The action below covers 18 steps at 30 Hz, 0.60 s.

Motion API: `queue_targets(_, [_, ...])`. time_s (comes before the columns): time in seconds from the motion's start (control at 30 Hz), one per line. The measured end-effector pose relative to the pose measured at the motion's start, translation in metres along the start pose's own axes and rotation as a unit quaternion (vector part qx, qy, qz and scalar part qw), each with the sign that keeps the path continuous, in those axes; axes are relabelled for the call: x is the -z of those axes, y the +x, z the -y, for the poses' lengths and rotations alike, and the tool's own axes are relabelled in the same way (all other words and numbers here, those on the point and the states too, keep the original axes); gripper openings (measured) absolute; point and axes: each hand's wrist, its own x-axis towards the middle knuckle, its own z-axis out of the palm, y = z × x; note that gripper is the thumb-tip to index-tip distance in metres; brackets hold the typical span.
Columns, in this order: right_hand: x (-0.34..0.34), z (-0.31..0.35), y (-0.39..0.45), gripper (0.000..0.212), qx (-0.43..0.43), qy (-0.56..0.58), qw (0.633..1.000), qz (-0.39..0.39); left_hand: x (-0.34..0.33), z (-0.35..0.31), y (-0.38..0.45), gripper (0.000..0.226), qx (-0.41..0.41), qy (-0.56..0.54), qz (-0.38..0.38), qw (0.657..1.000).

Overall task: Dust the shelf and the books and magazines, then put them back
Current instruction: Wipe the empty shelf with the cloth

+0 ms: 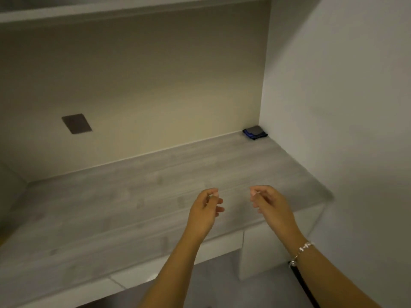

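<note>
A grey wood-grain shelf (124, 196) runs from the left edge to the right wall, with no books or magazines on it. A folded grey cloth with a blue edge (255, 132) lies in its far right corner. My left hand (205, 211) and my right hand (270, 206) hover side by side above the shelf's front edge, fingers loosely curled, holding nothing. A beaded bracelet sits on my right wrist.
A beige back wall carries a dark square plate (76, 123) at left. A white side wall (333, 107) closes the right end. Another shelf's underside (111, 12) runs overhead. White drawer fronts (262, 252) sit below the shelf.
</note>
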Motion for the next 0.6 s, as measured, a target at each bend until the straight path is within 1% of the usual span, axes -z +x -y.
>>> queue_targets(0.13, [0.052, -0.015, 0.06, 0.013, 0.018, -0.055, 0.998, 0.028, -0.062, -0.007, 0.044, 0.018, 0.034, -0.035, -0.051, 0.997])
queue_targets(0.23, [0.082, -0.028, 0.097, 0.018, 0.015, -0.102, 0.993, 0.05, -0.1, -0.008, 0.071, 0.02, 0.061, -0.045, -0.074, 0.994])
queue_targets(0.3, [0.096, -0.041, 0.117, 0.026, 0.007, -0.12, 0.991, 0.051, -0.12, -0.006, 0.088, 0.02, 0.078, -0.039, -0.076, 0.993])
queue_targets(0.4, [0.111, -0.061, 0.14, 0.032, -0.009, -0.157, 0.986, 0.051, -0.144, 0.001, 0.116, 0.02, 0.106, -0.042, -0.07, 0.991])
queue_targets(0.6, [0.121, -0.109, 0.178, 0.033, -0.051, -0.195, 0.979, 0.031, -0.184, 0.027, 0.187, 0.016, 0.162, -0.041, -0.053, 0.984])
